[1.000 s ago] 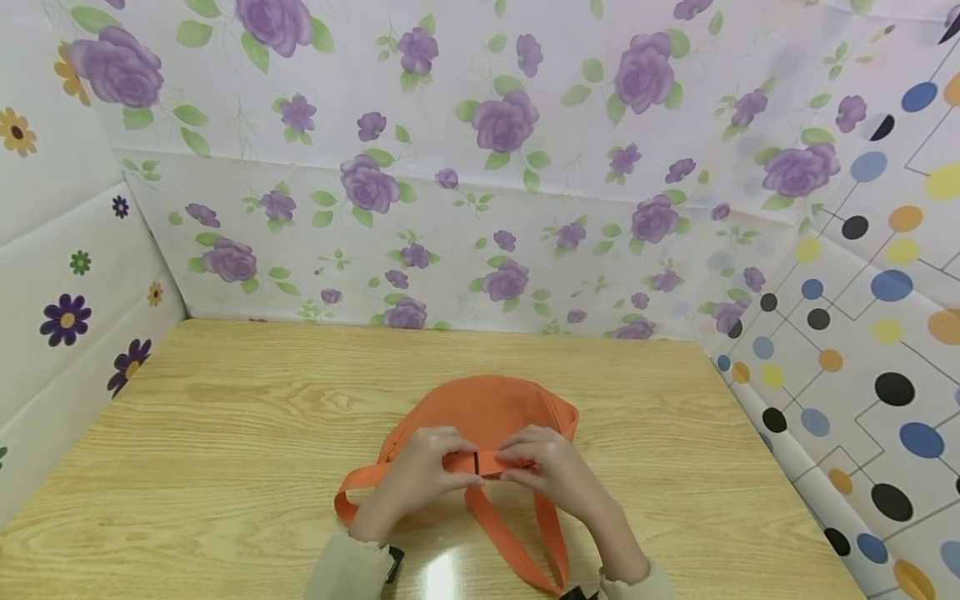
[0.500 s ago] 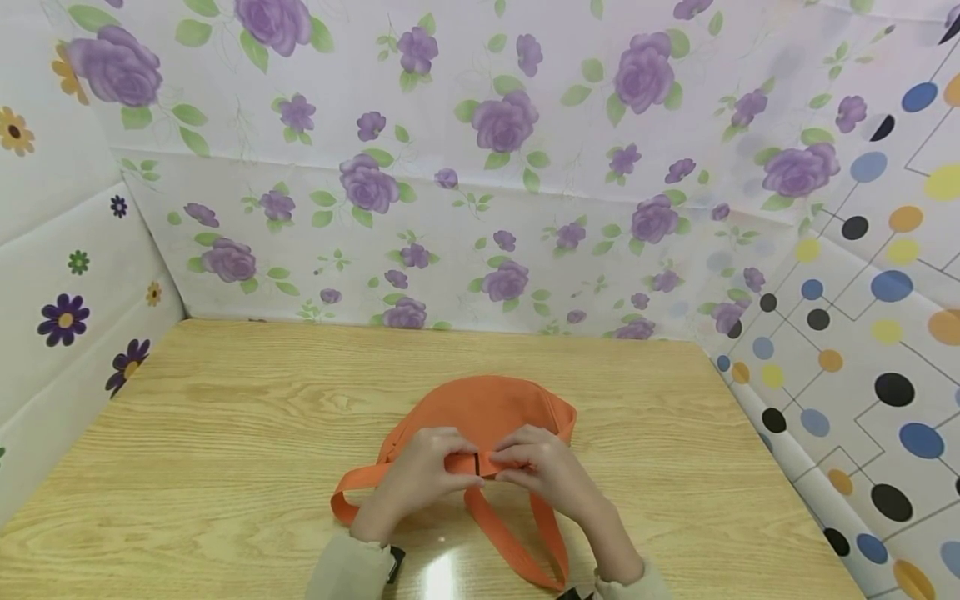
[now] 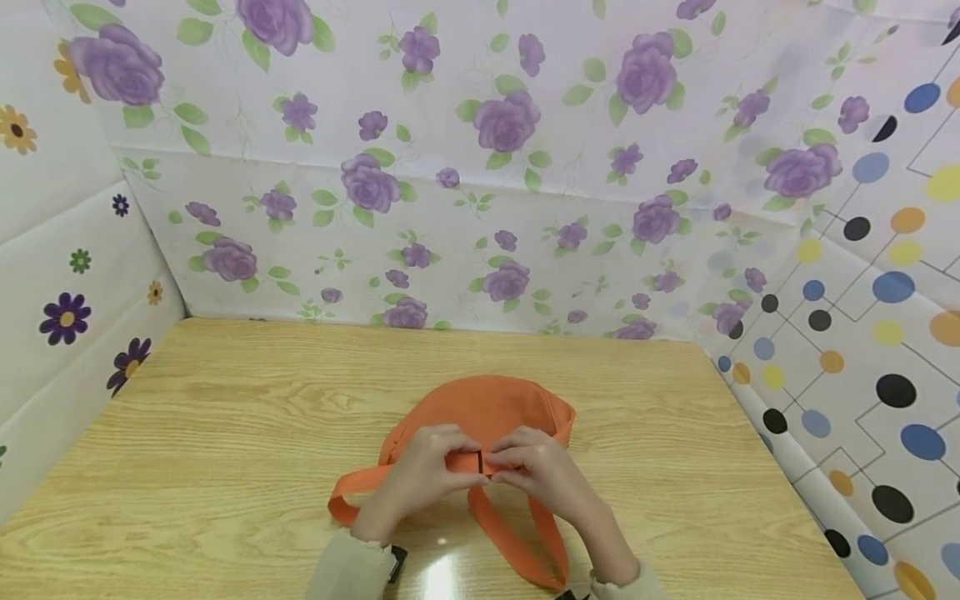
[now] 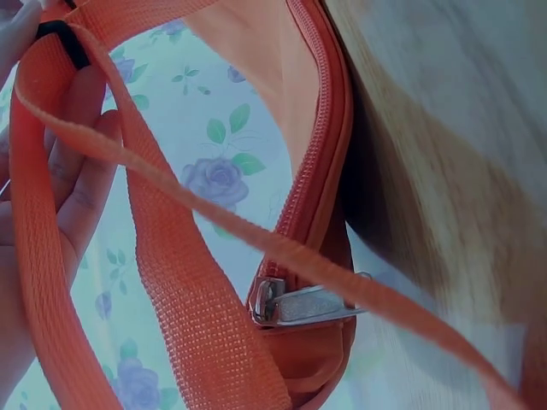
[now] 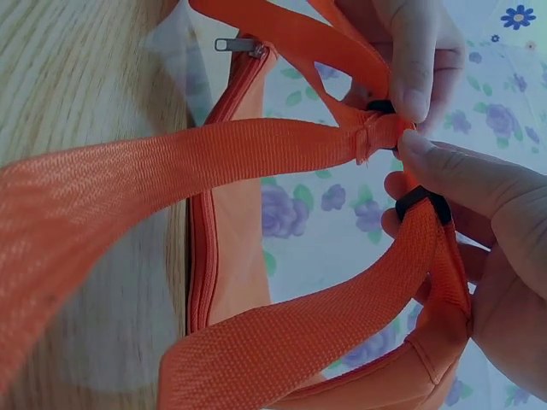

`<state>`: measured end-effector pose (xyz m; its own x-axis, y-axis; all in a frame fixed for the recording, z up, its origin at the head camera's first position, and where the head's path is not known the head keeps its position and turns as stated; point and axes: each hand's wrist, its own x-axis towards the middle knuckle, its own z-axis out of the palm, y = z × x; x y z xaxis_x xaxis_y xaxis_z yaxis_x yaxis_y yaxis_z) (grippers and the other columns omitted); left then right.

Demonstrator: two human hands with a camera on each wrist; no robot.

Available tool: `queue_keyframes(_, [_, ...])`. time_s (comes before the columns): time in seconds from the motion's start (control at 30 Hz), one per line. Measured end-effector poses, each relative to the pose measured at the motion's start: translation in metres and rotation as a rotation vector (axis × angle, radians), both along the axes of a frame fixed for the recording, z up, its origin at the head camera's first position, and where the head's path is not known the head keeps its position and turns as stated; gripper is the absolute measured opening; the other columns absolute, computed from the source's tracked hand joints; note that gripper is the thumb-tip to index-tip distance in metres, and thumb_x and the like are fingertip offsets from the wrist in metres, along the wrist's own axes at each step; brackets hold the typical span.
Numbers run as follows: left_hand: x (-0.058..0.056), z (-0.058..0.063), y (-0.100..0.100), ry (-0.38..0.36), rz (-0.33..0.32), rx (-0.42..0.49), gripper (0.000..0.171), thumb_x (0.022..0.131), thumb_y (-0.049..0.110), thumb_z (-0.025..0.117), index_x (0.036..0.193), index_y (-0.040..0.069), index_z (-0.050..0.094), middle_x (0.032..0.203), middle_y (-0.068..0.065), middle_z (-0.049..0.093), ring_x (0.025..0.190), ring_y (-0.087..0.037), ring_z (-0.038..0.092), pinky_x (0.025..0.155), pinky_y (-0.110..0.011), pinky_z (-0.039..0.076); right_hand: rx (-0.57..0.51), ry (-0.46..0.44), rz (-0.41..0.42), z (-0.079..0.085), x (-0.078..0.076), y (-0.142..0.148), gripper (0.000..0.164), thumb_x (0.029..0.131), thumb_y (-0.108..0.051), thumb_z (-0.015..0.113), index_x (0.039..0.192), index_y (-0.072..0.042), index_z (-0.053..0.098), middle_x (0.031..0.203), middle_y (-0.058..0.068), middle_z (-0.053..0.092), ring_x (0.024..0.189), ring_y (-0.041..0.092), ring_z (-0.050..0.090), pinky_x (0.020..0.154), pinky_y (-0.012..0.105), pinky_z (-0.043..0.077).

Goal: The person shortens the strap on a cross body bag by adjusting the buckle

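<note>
An orange waist bag (image 3: 480, 404) lies on the wooden table, its long orange strap (image 3: 513, 550) looping toward the front edge. Above its near side, my left hand (image 3: 423, 471) pinches the strap beside a thin black slider (image 3: 480, 462). My right hand (image 3: 551, 471) pinches the strap just to the right, fingertips almost meeting the left ones. In the right wrist view, a second black strap fitting (image 5: 427, 203) sits by the right fingers. The left wrist view shows the bag's zipper (image 4: 318, 128) with a metal pull (image 4: 312, 303). Fingers partly hide the fittings.
A strap loop (image 3: 348, 492) sticks out left of my left wrist. Behind the wooden table (image 3: 247, 400) stands a flower-print sheet (image 3: 450, 233), with a dotted sheet (image 3: 847, 400) along the right side and another flowered sheet (image 3: 75, 275) on the left.
My right hand has shifted slightly left along the strap, so less orange webbing shows between its fingertips and the black slider. The left hand and the bag have hardly moved.
</note>
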<state>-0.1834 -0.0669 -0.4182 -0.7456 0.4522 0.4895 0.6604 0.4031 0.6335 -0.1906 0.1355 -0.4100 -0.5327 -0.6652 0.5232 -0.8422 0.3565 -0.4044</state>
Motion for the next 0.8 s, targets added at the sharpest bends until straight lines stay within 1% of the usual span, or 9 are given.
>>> queue_keyframes(0.1, [0.0, 0.0, 0.0004, -0.005, -0.006, 0.002, 0.023, 0.069, 0.022, 0.078, 0.087, 0.009, 0.069, 0.074, 0.008, 0.056, 0.062, -0.003, 0.045, 0.055, -0.018, 0.041, 0.001, 0.01, -0.001, 0.0003, 0.0005, -0.0023, 0.02, 0.071, -0.008, 0.072, 0.091, -0.004, 0.071, 0.092, 0.0, 0.064, 0.084, 0.011, 0.055, 0.069, 0.014, 0.044])
queue_keyframes(0.27, [0.0001, 0.0004, 0.0009, -0.006, -0.01, 0.006, 0.022, 0.069, 0.02, 0.078, 0.086, 0.009, 0.069, 0.074, 0.007, 0.057, 0.063, -0.004, 0.047, 0.056, -0.018, 0.042, 0.001, 0.025, -0.002, 0.0004, 0.0007, -0.0046, 0.018, 0.071, -0.007, 0.073, 0.088, -0.003, 0.071, 0.091, 0.001, 0.064, 0.084, 0.012, 0.055, 0.07, 0.014, 0.043])
queue_keyframes(0.5, [0.0005, 0.0, -0.0001, 0.006, -0.025, -0.003, 0.023, 0.068, 0.018, 0.078, 0.086, 0.007, 0.07, 0.072, 0.006, 0.057, 0.061, -0.003, 0.046, 0.054, -0.017, 0.041, 0.001, -0.022, 0.002, 0.0019, 0.0011, -0.0032, 0.021, 0.071, -0.009, 0.074, 0.09, -0.003, 0.069, 0.09, 0.001, 0.064, 0.081, 0.01, 0.056, 0.068, 0.014, 0.044])
queue_keyframes(0.67, [0.0002, -0.0002, -0.0006, 0.032, -0.04, 0.003, 0.023, 0.068, 0.019, 0.077, 0.086, 0.005, 0.07, 0.072, 0.004, 0.057, 0.06, -0.005, 0.046, 0.053, -0.016, 0.04, 0.003, -0.055, 0.017, 0.0037, -0.0001, 0.0007, 0.022, 0.071, -0.008, 0.074, 0.091, -0.003, 0.068, 0.092, 0.003, 0.064, 0.081, 0.011, 0.057, 0.064, 0.013, 0.044])
queue_keyframes(0.73, [-0.0001, -0.0006, -0.0007, 0.039, -0.042, 0.004, 0.024, 0.069, 0.019, 0.077, 0.086, 0.004, 0.07, 0.071, 0.003, 0.057, 0.06, -0.005, 0.046, 0.053, -0.016, 0.04, 0.009, -0.063, 0.017, 0.0044, -0.0004, 0.0029, 0.022, 0.071, -0.008, 0.074, 0.091, -0.002, 0.068, 0.094, 0.004, 0.064, 0.083, 0.013, 0.057, 0.064, 0.013, 0.045])
queue_keyframes(0.8, [-0.0003, -0.0009, -0.0009, 0.039, -0.042, 0.004, 0.024, 0.069, 0.019, 0.076, 0.086, 0.003, 0.069, 0.071, 0.003, 0.057, 0.06, -0.005, 0.046, 0.053, -0.016, 0.04, 0.023, -0.053, 0.012, 0.0053, -0.001, 0.0049, 0.023, 0.071, -0.008, 0.074, 0.092, -0.002, 0.068, 0.094, 0.004, 0.064, 0.085, 0.014, 0.057, 0.067, 0.016, 0.045])
